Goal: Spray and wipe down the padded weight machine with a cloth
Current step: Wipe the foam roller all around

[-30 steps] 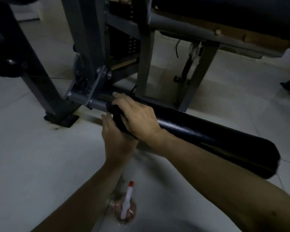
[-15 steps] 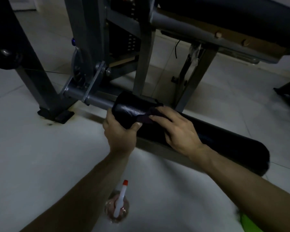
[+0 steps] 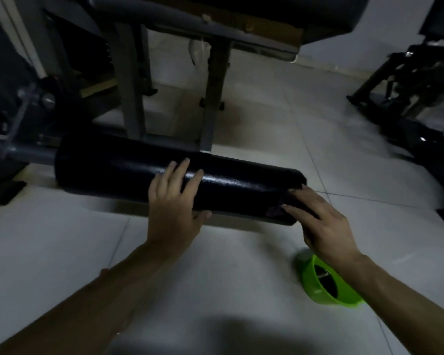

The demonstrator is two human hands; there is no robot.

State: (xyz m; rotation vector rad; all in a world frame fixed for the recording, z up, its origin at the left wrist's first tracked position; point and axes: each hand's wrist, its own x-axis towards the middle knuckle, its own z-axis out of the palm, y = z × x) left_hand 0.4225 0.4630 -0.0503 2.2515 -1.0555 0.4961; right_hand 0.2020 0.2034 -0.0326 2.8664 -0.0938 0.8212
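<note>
A long black padded roller (image 3: 118,172) of the weight machine lies low over the floor, fixed to a grey bar at its left end. My left hand (image 3: 173,208) grips the roller near its middle, fingers over the top and thumb underneath. My right hand (image 3: 321,221) presses a dark cloth (image 3: 276,210) against the roller's right end with fairly straight fingers. Only a small edge of the cloth shows under the fingers. The spray bottle is out of view.
The machine's grey frame legs (image 3: 132,93) stand right behind the roller, under a padded bench (image 3: 267,8). A bright green container (image 3: 323,280) sits on the tiled floor below my right wrist. Another dark machine (image 3: 408,80) stands at the far right.
My right hand has slid the cloth along the roller from its left end to its right end. My left hand shifted from the left end to the middle. The view panned right, losing the spray bottle.
</note>
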